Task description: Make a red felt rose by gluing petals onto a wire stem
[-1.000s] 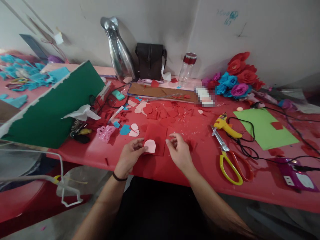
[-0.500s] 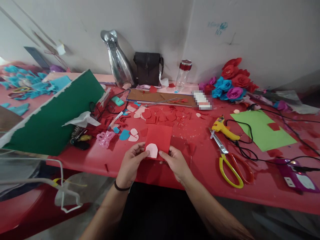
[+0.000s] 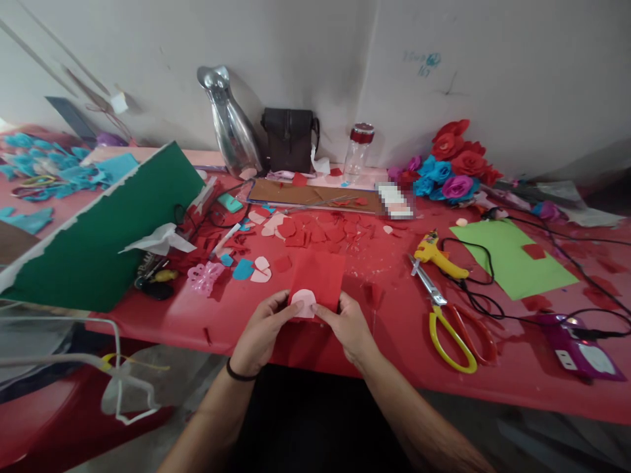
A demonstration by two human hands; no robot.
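Observation:
Between my hands is a red paper sheet (image 3: 318, 272), held up just over the table's front part. A pale pink petal-shaped paper piece (image 3: 303, 299) lies flat against its lower left part. My left hand (image 3: 266, 322) grips the sheet's left side, with the thumb pressed on the pink piece. On the other side my right hand (image 3: 348, 322) pinches the sheet's lower right, its thumb at the pink piece's right edge. Fingers of both hands are partly hidden behind the paper. Just beyond lie pink petal cutouts (image 3: 261, 269), a blue cutout (image 3: 243, 269) and many red scraps (image 3: 320, 228).
To the right are large scissors (image 3: 438, 309), a yellow glue gun (image 3: 436, 255) with black cords and a green sheet (image 3: 515, 256). A green board (image 3: 108, 230) leans at left. Behind stand a steel jug (image 3: 231, 125), a black bag (image 3: 288, 138), a glass bottle (image 3: 358, 154) and paper flowers (image 3: 456, 164).
The pink piece has shifted right and turned on the red sheet. My right thumb has moved onto its edge, and the view has shifted slightly.

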